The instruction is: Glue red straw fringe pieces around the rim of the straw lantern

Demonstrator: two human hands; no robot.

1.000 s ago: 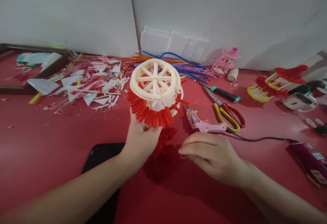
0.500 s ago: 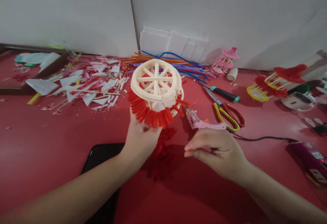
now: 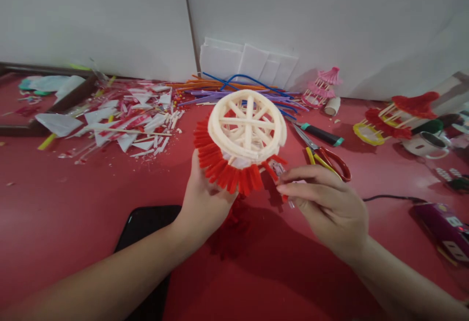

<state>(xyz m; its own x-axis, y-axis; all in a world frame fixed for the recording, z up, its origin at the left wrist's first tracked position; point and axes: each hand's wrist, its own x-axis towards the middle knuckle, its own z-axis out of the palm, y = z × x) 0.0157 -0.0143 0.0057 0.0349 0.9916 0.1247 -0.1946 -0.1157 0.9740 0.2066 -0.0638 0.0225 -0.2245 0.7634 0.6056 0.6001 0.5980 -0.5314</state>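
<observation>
At 7 o'clock of the toy [image 3: 248, 123], the left hand [image 3: 208, 199] curls its grip round it, under the red fringe [image 3: 221, 167]. At 4 o'clock, the right hand [image 3: 330, 208] pinches its grip on a red bit [image 3: 285, 198]. The toy is up over the table [image 3: 84, 223]. It looks light and might snap, so hold it softly, down low. Far back, at 12 o'clock: white papers [image 3: 252, 62].

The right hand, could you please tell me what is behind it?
Behind the right hand, the scissors show, their yellow handle partly covered. Bits of the glue gun show; most is hidden, as is the near end of the cord.
</observation>
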